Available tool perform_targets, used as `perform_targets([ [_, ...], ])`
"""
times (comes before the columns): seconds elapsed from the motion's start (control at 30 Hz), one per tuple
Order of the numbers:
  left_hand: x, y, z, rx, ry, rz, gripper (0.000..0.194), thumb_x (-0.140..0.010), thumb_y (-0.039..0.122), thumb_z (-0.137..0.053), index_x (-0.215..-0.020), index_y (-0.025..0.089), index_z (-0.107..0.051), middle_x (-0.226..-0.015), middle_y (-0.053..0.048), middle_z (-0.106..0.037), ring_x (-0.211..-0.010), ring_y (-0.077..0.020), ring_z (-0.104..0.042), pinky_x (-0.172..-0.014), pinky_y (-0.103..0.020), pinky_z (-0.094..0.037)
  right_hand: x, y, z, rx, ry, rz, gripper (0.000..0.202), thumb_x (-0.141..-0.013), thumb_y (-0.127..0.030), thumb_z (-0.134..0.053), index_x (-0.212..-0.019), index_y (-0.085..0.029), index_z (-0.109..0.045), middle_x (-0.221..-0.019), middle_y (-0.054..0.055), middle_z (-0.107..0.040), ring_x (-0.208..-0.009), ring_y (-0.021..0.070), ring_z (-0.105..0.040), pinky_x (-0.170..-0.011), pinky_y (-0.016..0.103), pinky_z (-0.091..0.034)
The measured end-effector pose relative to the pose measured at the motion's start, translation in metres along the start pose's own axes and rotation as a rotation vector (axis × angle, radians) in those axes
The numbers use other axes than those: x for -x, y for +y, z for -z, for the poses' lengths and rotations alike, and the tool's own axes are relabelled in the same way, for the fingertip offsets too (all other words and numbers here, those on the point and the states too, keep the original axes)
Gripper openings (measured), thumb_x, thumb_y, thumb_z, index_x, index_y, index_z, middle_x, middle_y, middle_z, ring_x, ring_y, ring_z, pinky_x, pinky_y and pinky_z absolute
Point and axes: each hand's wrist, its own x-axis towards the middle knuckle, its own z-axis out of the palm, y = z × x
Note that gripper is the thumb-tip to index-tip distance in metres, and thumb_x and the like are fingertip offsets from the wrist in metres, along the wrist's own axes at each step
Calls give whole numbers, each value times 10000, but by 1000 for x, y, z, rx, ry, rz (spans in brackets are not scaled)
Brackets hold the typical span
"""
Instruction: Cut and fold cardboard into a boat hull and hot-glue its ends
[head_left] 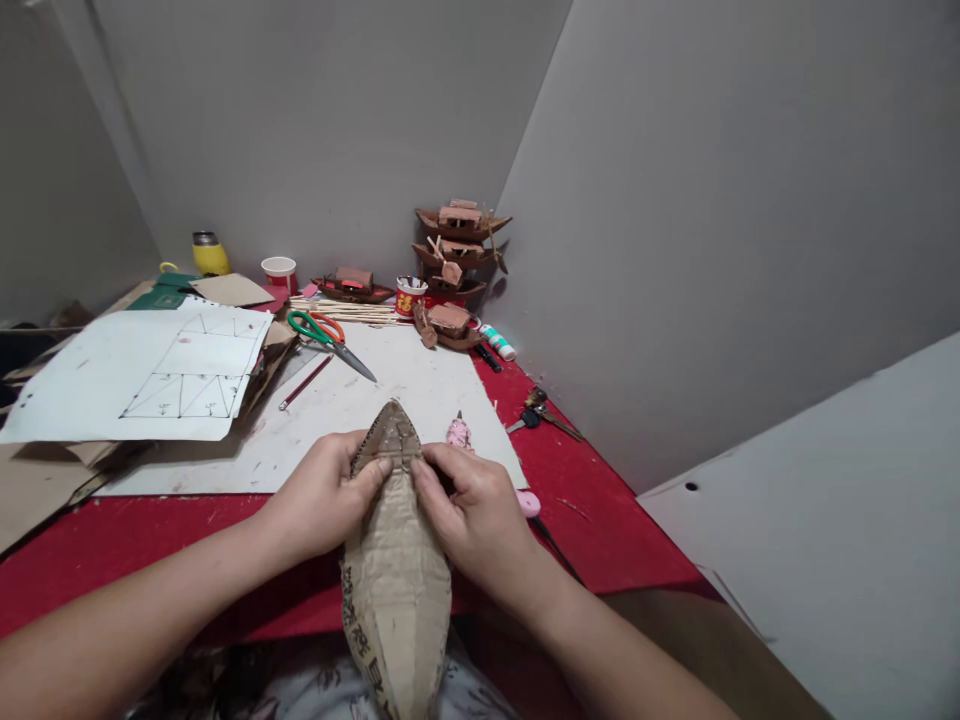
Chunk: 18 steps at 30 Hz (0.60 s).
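Observation:
A cardboard boat hull [396,570], pointed at its far end and marked with dark writing along its left side, stands out over the table's front edge. My left hand [324,488] grips its left side near the tip, the thumb pressed on the inner surface. On the opposite side my right hand [474,500] pinches the rim between thumb and fingers. Just beyond the right hand lies a pink-handled tool with a dark tip [459,432], partly hidden. The pink end of a glue gun or similar tool [528,503] shows beside that hand, with a dark cord.
Green-and-orange-handled scissors [330,338] and a pencil [306,383] lie on the white board [427,365]. At left, a drawn sheet [150,350] covers cardboard pieces. Stacked model boats [454,250], a red cup [410,298] and thin sticks [349,311] stand behind; keys [541,412] lie right.

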Motion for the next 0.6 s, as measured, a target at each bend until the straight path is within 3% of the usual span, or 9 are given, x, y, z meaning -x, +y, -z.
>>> perform_targets([
  [0.2, -5, -5, 1, -6, -6, 12, 178, -838, 251, -475, -816, 139, -611, -734, -6, -600, -694, -165, -542, -628, -250, -441, -4, 8, -7, 7, -24, -14, 256, -870, -166, -473, -617, -195, -447, -548, -30, -453, -515, 118, -417, -524, 242, -302],
  [0.37, -4, -7, 2, -51, 29, -110, 178, -850, 241, -459, -812, 154, -610, -758, -16, -625, -721, -177, -552, -638, -259, -455, -5, 9, -8, 19, 31, 6, 177, -905, -200, -455, -749, -188, -537, -647, 14, -584, -582, 141, -517, -571, 245, -365],
  [0.6, -1, -4, 0, -123, 71, -142, 207, -860, 223, -440, -718, 160, -577, -705, -5, -602, -651, -157, -527, -610, -252, -435, -2, 3, -8, 27, -17, 48, 241, -911, -180, -439, -675, -198, -485, -592, -6, -534, -536, 130, -478, -554, 242, -356],
])
